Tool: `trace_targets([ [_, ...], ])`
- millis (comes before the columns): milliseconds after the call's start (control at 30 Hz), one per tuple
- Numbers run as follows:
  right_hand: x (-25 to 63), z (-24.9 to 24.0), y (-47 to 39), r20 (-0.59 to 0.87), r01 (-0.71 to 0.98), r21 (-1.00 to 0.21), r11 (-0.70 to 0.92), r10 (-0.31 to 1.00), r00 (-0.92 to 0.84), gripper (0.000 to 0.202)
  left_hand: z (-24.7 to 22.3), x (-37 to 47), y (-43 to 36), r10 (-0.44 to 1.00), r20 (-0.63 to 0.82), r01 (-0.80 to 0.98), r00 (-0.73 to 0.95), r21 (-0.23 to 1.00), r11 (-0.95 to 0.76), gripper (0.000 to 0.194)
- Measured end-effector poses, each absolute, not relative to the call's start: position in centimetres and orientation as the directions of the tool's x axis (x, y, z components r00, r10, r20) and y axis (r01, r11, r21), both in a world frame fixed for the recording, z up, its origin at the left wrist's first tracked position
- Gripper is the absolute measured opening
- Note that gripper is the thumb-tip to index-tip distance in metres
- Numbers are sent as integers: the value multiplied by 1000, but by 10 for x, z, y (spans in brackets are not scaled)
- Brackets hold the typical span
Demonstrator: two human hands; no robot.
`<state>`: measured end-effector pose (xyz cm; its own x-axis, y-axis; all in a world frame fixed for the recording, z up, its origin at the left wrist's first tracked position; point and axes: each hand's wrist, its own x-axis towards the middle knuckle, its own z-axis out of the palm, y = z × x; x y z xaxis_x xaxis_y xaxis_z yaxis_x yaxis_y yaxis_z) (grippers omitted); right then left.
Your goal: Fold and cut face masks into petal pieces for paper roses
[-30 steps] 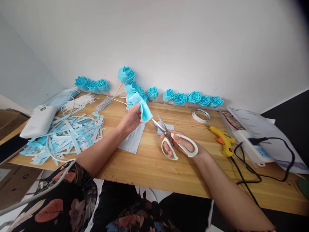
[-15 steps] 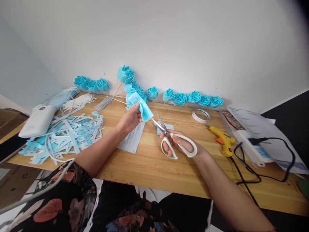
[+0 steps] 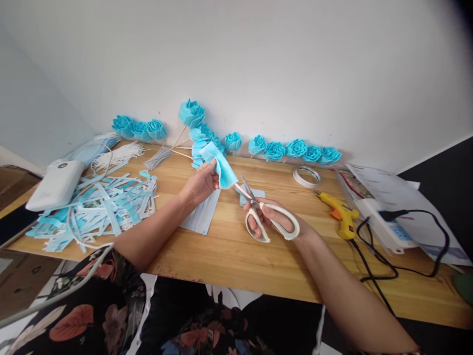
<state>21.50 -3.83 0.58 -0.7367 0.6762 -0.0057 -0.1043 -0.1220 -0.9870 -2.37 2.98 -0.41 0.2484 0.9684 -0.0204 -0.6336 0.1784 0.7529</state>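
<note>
The left forearm [image 3: 157, 226] hides part of the pleated sheet [image 3: 202, 217]; scissors [image 3: 254, 202] and right hand [image 3: 274, 215] block some of the blue stack [image 3: 243, 199] from me. The tape roll's [image 3: 303, 183] print is too tiny to read; a green object [image 3: 464, 286] is cut off far right.

Our left sleeve [image 3: 86, 305] is black, printed with coral leaves, muted flowers and a pale leaf, and stops near the elbow. Below the counter's [image 3: 221, 256] front edge we wear plain black cloth [image 3: 177, 301], with floral cloth [image 3: 218, 330] in coral and blue between. Our hands [image 3: 202, 182] and forearms [image 3: 343, 276] are bare.
</note>
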Motion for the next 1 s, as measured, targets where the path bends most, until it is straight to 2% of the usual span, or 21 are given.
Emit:
trace_targets([
  [100, 215, 3, -38, -19, -133, -976, -173, 674, -739, 42, -6, -23, 28, 965, -19, -631, 263, 753, 187, 24],
  [300, 215, 2, -38, -37, -121, -976, -178, 694, -719, 47, -12, -19, 26, 949, 6, -638, 315, 742, 207, 22],
  [733, 213, -10, -35, -8, -173, -967, -187, 703, -712, 48, -10, -12, 17, 932, -5, -605, 362, 760, 239, 25],
  [1000, 207, -9, -39, 45, -264, -948, -177, 748, -662, 45, -13, -14, 20, 933, -2, -636, 359, 732, 246, 22],
])
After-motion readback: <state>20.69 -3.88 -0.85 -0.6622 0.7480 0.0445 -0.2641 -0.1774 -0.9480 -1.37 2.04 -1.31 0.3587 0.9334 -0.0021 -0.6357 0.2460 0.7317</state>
